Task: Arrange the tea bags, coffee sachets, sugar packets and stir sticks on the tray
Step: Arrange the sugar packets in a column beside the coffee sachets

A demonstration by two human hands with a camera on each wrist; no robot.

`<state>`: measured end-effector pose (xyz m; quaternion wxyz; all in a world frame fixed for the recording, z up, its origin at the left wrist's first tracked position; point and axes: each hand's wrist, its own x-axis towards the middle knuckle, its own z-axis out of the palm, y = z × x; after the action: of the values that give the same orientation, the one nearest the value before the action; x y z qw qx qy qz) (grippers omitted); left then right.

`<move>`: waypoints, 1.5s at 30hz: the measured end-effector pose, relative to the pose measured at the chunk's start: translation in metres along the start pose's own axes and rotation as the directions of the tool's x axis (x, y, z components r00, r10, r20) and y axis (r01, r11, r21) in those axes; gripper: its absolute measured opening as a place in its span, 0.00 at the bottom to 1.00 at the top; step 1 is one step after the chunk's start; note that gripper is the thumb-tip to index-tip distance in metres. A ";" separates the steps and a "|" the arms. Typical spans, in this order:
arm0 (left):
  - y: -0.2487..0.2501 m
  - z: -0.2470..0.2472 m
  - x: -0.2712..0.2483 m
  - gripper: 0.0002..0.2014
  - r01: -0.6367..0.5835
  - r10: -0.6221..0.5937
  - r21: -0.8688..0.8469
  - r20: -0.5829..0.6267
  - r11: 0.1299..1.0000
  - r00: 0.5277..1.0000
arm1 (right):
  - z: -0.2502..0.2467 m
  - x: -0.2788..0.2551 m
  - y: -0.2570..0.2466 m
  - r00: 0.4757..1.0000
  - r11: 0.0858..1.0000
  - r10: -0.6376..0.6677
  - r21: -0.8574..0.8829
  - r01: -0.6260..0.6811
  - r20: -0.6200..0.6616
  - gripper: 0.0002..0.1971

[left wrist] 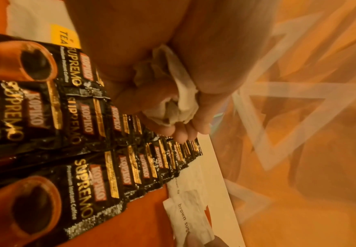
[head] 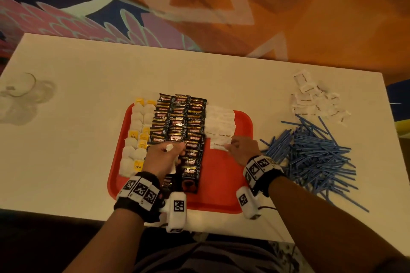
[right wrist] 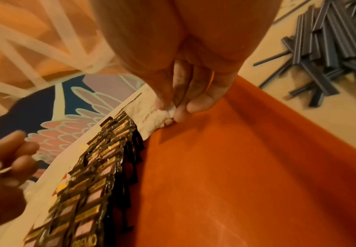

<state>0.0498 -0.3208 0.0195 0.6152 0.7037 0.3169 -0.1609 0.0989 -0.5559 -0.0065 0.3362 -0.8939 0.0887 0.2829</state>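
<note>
Over the red tray [head: 241,122], left hand [head: 163,157] clutches sugar packets [left wrist: 173,93], right hand [head: 243,147] pinches one [right wrist: 158,115]

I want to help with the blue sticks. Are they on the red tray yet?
Not yet. The blue stir sticks lie in a loose heap on the white table, right of the red tray.

You see glossy, crinkled foil coffee sachets [head: 177,131], matt creased paper sugar packets [head: 219,126] and a smooth plastic tray [head: 221,184] beneath your grip
</note>
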 end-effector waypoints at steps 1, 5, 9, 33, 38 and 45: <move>-0.001 -0.002 -0.001 0.08 0.000 0.000 -0.004 -0.002 1.000 1.000 | 0.003 0.004 -0.002 1.000 1.000 0.008 -0.010 -0.008 -0.002 0.18; -0.003 -0.010 -0.003 0.06 -0.011 0.011 -0.010 -0.016 1.000 1.000 | 0.014 0.019 -0.013 0.999 0.999 0.019 -0.034 -0.021 -0.035 0.12; -0.003 -0.016 -0.005 0.09 -0.031 0.030 -0.021 -0.027 0.999 0.999 | 0.023 0.029 -0.020 0.997 0.998 0.062 0.015 -0.061 -0.050 0.08; 0.052 0.026 -0.025 0.25 0.178 -0.066 -0.240 0.412 0.954 0.909 | -0.025 -0.025 -0.051 0.981 0.917 -0.191 0.359 0.173 0.017 0.05; 0.068 0.042 -0.036 0.30 0.129 -0.018 -0.207 0.466 0.970 0.885 | -0.045 -0.045 -0.072 0.951 0.871 -0.301 0.427 0.244 0.071 0.06; 0.077 0.053 -0.047 0.26 0.063 0.052 -0.234 0.454 0.970 0.889 | -0.069 -0.058 -0.072 0.974 0.798 -0.223 0.580 0.163 0.033 0.06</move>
<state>0.0732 -0.3873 0.0972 0.7533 0.5646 0.1827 -0.2835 0.1069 -0.5480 0.1082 0.6204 -0.7404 0.0614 0.2513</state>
